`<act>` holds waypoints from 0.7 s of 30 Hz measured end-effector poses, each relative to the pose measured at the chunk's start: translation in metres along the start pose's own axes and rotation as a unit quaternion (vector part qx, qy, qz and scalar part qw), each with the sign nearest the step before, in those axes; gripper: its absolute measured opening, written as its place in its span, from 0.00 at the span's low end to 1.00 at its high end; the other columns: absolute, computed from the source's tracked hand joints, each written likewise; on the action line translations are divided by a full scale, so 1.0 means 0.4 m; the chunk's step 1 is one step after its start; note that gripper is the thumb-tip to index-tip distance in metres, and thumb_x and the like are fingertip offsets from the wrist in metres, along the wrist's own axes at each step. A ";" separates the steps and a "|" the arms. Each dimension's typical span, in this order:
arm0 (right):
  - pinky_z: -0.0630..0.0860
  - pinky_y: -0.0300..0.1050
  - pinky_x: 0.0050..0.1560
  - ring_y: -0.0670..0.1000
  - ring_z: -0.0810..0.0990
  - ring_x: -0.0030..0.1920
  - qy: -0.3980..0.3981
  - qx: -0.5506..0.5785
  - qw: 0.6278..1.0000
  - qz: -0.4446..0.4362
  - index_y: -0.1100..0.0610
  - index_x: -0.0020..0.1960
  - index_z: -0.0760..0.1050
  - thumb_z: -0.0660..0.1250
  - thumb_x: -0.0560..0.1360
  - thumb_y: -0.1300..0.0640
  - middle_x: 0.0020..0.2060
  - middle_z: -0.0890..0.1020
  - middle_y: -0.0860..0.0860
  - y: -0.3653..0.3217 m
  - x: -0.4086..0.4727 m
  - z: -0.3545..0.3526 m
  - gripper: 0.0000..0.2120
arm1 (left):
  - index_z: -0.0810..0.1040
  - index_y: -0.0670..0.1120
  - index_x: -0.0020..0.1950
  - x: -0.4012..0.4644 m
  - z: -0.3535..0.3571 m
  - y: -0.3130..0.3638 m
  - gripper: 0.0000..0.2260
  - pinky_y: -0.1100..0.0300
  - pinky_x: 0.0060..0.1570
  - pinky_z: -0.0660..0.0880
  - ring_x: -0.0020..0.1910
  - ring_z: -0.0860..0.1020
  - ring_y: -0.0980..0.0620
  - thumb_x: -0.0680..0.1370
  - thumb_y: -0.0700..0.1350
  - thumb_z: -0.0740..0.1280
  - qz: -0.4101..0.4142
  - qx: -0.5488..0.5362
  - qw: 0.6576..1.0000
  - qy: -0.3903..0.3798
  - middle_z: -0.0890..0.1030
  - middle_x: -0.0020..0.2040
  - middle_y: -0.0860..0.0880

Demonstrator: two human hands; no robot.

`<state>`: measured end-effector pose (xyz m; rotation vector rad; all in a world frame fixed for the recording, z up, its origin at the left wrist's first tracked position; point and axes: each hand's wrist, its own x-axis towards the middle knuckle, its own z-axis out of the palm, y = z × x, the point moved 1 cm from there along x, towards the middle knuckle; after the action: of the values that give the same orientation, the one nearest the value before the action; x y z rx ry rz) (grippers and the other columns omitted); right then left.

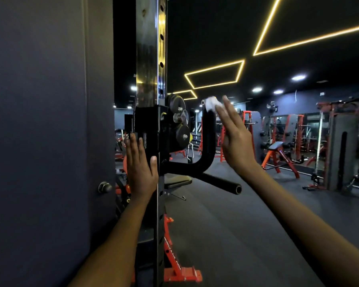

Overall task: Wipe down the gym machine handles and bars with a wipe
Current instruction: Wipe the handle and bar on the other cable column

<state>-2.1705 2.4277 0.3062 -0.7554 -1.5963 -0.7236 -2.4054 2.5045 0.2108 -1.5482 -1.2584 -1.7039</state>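
A white wipe (pixel 212 103) sits bunched against the top of an upright black padded handle (pixel 208 137) on a gym machine. The right hand (pixel 235 137) presses it there with straight fingers. To the left, the left hand (pixel 140 166) rests flat, fingers extended, on the machine's black carriage (pixel 148 129), which rides a tall perforated steel post (pixel 151 48). A black bar (pixel 222 182) juts toward the near right, below the handle.

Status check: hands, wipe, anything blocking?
Left hand flat on upright post. Right hand presses wipe onto curved handle top. Nothing blocking.
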 end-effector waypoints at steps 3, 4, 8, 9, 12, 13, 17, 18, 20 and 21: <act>0.52 0.36 0.72 0.46 0.48 0.75 -0.084 0.000 0.996 0.013 0.50 0.76 0.52 0.55 0.74 0.74 0.76 0.48 0.46 -0.008 0.037 0.048 0.36 | 0.53 0.41 0.79 0.000 0.002 -0.005 0.28 0.45 0.75 0.54 0.79 0.43 0.48 0.81 0.51 0.52 0.001 -0.005 1.000 -0.007 0.48 0.80 0.45; 0.51 0.32 0.72 0.47 0.45 0.75 -0.094 0.000 0.995 0.022 0.50 0.77 0.50 0.54 0.71 0.78 0.76 0.46 0.46 -0.010 0.003 0.064 0.41 | 0.53 0.41 0.79 -0.002 0.004 -0.006 0.28 0.45 0.75 0.54 0.79 0.43 0.48 0.81 0.51 0.52 -0.001 -0.004 1.000 -0.008 0.48 0.80 0.45; 0.70 0.45 0.66 0.55 0.49 0.76 -0.138 -0.016 0.989 -0.050 0.57 0.76 0.55 0.48 0.61 0.79 0.76 0.55 0.52 -0.014 -0.228 0.091 0.44 | 0.54 0.41 0.79 -0.002 0.003 -0.007 0.28 0.45 0.75 0.55 0.79 0.42 0.49 0.81 0.52 0.52 0.001 -0.001 1.000 -0.009 0.47 0.80 0.46; 0.69 0.50 0.67 0.56 0.51 0.76 -0.152 -0.022 0.985 -0.081 0.59 0.75 0.58 0.47 0.62 0.77 0.75 0.59 0.54 -0.016 -0.261 0.084 0.41 | 0.54 0.41 0.79 -0.003 0.002 -0.006 0.28 0.44 0.75 0.56 0.79 0.43 0.48 0.81 0.52 0.52 0.002 -0.002 1.000 -0.011 0.47 0.80 0.46; 0.58 0.48 0.74 0.54 0.59 0.73 -0.090 -0.023 0.990 -0.109 0.61 0.70 0.64 0.50 0.65 0.74 0.70 0.67 0.54 -0.028 -0.198 0.057 0.34 | 0.54 0.41 0.79 -0.005 0.005 -0.009 0.28 0.43 0.74 0.57 0.79 0.45 0.46 0.81 0.52 0.53 0.002 -0.005 1.000 -0.012 0.48 0.80 0.45; 0.55 0.46 0.75 0.53 0.59 0.72 -0.059 -0.021 0.993 -0.100 0.60 0.70 0.65 0.51 0.66 0.74 0.69 0.66 0.53 -0.038 -0.132 0.043 0.32 | 0.54 0.40 0.79 -0.004 0.006 -0.010 0.28 0.42 0.74 0.57 0.79 0.45 0.46 0.81 0.52 0.53 0.004 -0.005 1.000 -0.012 0.48 0.80 0.45; 0.51 0.55 0.73 0.54 0.52 0.74 -0.111 -0.108 0.983 -0.099 0.60 0.72 0.63 0.55 0.69 0.77 0.73 0.62 0.54 -0.023 0.082 0.032 0.32 | 0.51 0.41 0.79 -0.005 0.007 -0.014 0.29 0.41 0.74 0.57 0.79 0.43 0.46 0.81 0.52 0.52 0.000 0.014 1.000 -0.027 0.46 0.80 0.45; 0.49 0.56 0.72 0.55 0.51 0.74 -0.133 -0.124 0.978 -0.102 0.61 0.72 0.62 0.57 0.68 0.78 0.73 0.62 0.55 -0.015 0.084 0.044 0.34 | 0.51 0.42 0.79 -0.005 0.006 -0.013 0.30 0.41 0.73 0.58 0.79 0.42 0.46 0.81 0.53 0.52 -0.006 0.026 0.999 -0.032 0.45 0.80 0.45; 0.49 0.55 0.72 0.56 0.53 0.74 -0.134 -0.154 0.972 -0.116 0.61 0.72 0.62 0.56 0.65 0.79 0.73 0.63 0.57 0.001 0.024 0.070 0.36 | 0.49 0.43 0.79 -0.002 0.006 -0.009 0.30 0.40 0.72 0.59 0.78 0.41 0.47 0.81 0.54 0.51 -0.014 0.056 0.998 -0.038 0.44 0.80 0.46; 0.50 0.53 0.73 0.57 0.55 0.73 -0.127 -0.160 0.971 -0.126 0.61 0.72 0.63 0.54 0.64 0.78 0.72 0.64 0.57 0.002 -0.031 0.076 0.37 | 0.48 0.43 0.79 -0.001 0.007 -0.007 0.30 0.40 0.72 0.58 0.78 0.39 0.48 0.81 0.55 0.50 -0.018 0.073 0.996 -0.039 0.43 0.80 0.46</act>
<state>-2.1864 2.4513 0.2899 -0.9169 -1.8531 -1.1255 -2.4062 2.5079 0.2095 -1.5263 -1.4245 -1.5480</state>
